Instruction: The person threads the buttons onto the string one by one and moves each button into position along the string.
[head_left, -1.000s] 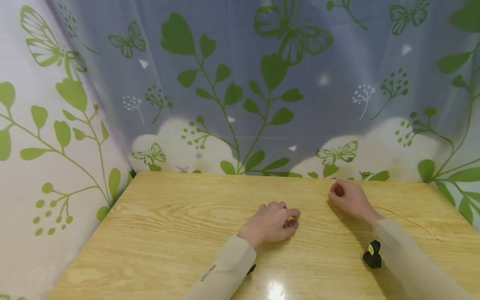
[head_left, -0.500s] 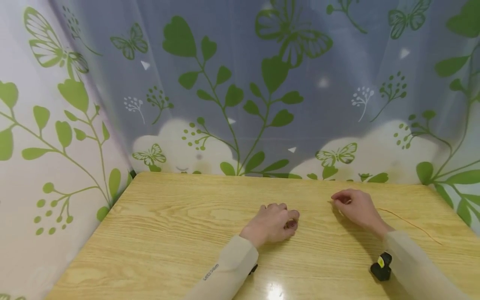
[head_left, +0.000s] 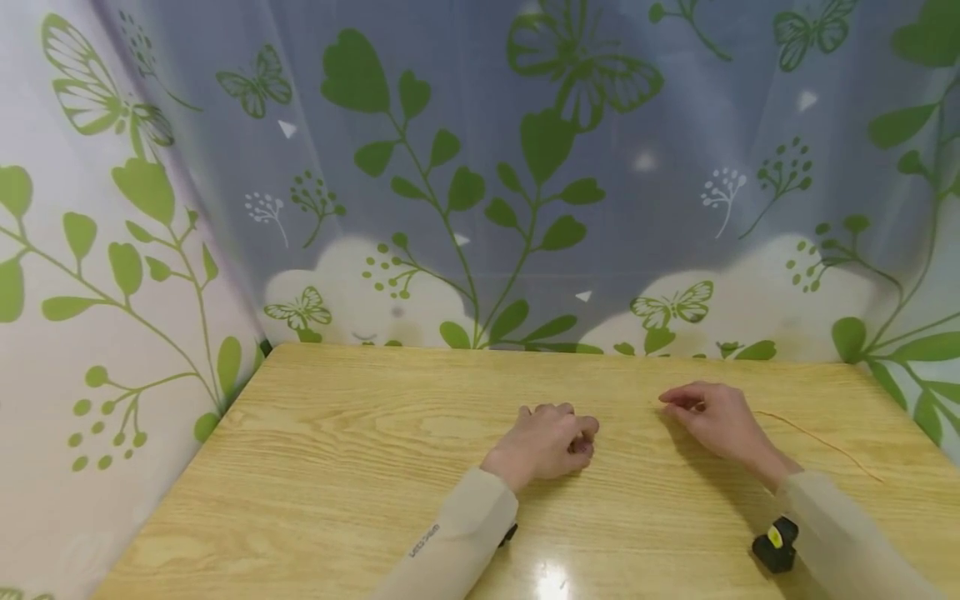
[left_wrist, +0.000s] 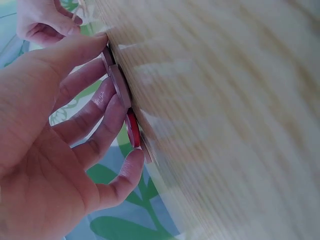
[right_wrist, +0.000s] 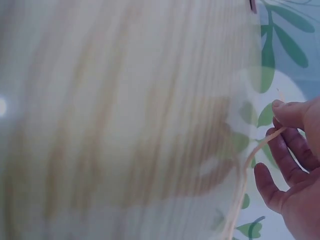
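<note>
A thin tan cord (head_left: 817,440) lies on the right part of the wooden tabletop (head_left: 337,467), running from the right hand (head_left: 716,421) out toward the right edge. The right hand pinches the cord's near end between thumb and forefinger; in the right wrist view the cord (right_wrist: 245,175) passes out from under the thumb and hangs down past the other fingers (right_wrist: 267,185), which are loosely curled and hold nothing else.

The left hand (head_left: 546,442) rests knuckles-up near the middle of the tabletop, well apart from the right hand. Its fingers are curled over a few small flat pieces (a red one (left_wrist: 132,131) and 2 paler ones, seen edge-on in the left wrist view), which they press against the wood; what the pieces are cannot be told.

Both arms wear beige sleeves (head_left: 450,542), each with a small black device (head_left: 776,546) at the wrist. A curtain (head_left: 465,167) printed with green leaves and butterflies hangs behind and beside the tabletop.
</note>
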